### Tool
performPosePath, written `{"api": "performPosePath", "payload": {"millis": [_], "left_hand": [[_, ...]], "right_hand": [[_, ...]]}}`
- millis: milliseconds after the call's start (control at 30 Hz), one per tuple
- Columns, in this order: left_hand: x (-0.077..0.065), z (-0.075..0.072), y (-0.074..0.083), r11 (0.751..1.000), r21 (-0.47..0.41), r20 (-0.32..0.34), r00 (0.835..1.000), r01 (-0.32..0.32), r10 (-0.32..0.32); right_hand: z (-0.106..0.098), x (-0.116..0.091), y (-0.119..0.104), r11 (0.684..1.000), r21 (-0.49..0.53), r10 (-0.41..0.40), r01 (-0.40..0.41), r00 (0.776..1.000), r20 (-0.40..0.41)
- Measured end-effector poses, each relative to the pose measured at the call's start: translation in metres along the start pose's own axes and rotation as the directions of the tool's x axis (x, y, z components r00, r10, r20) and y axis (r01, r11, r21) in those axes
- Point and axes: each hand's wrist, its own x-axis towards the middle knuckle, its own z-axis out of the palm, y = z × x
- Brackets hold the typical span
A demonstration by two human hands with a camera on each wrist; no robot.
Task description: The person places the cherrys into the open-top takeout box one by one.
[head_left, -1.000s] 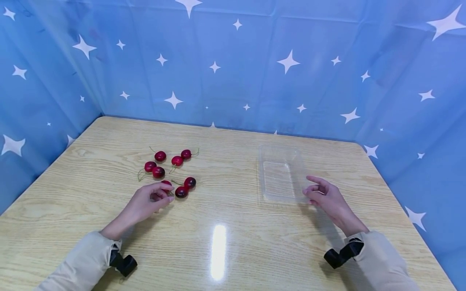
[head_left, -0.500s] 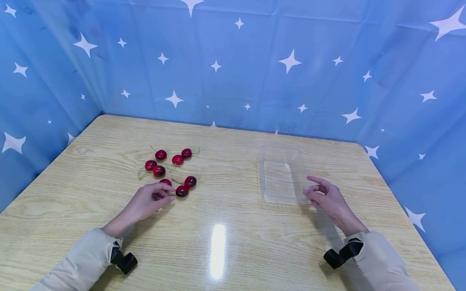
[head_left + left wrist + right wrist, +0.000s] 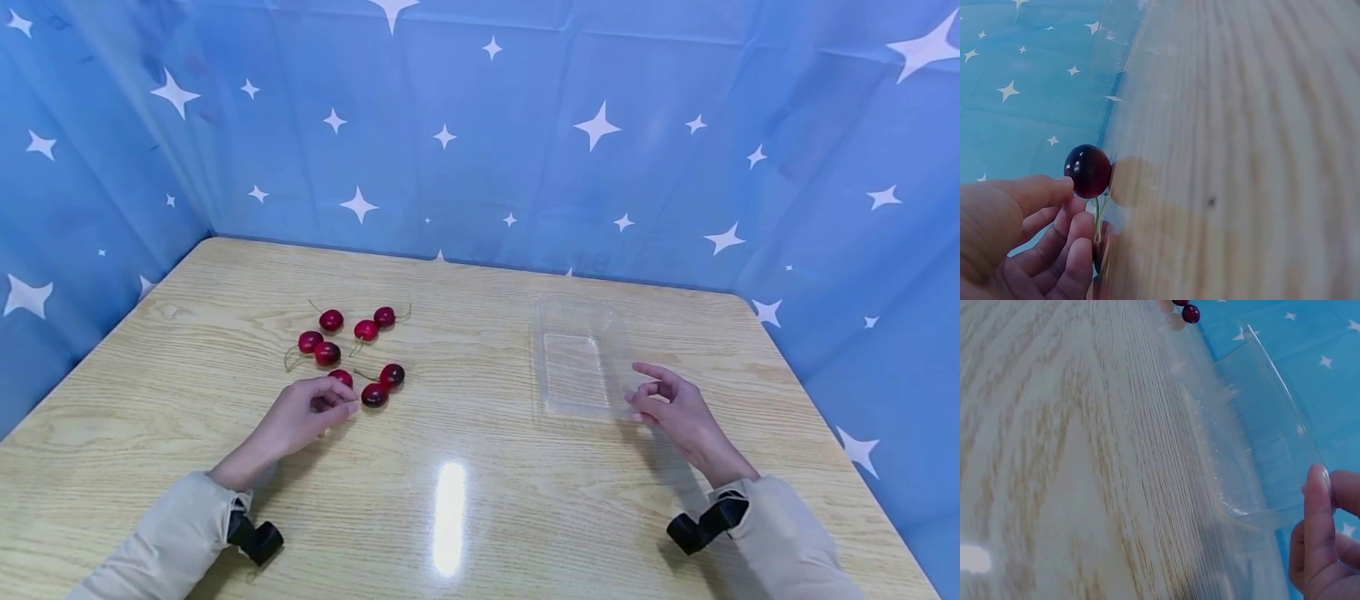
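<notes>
Several dark red cherries with green stems lie on the left half of the table. My left hand (image 3: 311, 412) is beside the nearest ones, thumb and index tips pinched together low by the table at a cherry's stem, which the fingers mostly hide. Just behind the index finger sits a cherry (image 3: 341, 378); a darker cherry (image 3: 375, 395) lies right past the thumb tip, as the left wrist view also shows (image 3: 1088, 172). On the right, my right hand (image 3: 671, 412) pinches the near right rim of a clear plastic container (image 3: 1266, 425) between thumb and finger.
Farther back are a pair of touching cherries (image 3: 366, 331), a single cherry (image 3: 331, 320) and another pair (image 3: 327, 353). The wood-grain table (image 3: 480, 383) is bounded by a blue star-patterned curtain (image 3: 465, 167) at its back and sides.
My left thumb and index tips have drawn closer together beside the cherries. My right hand and the container have stayed in place.
</notes>
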Motion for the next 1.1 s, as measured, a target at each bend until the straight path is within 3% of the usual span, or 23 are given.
{"api": "performPosePath", "payload": {"millis": [500,833,1100], "left_hand": [[0.002,-0.003,0.000,0.997,0.072,-0.049,0.998,-0.025,0.029],[0.003,-0.007,0.001,0.994,0.108,-0.050,0.998,0.034,-0.029],[0.002,-0.010,0.002,0.994,0.106,-0.063,0.998,0.021,-0.014]], "right_hand": [[0.000,0.001,0.000,1.000,0.010,0.014,-0.014,1.000,-0.003],[-0.001,0.000,-0.001,1.000,0.006,0.014,-0.014,1.000,0.008],[-0.001,0.000,-0.001,1.000,0.010,0.014,-0.014,1.000,0.016]]}}
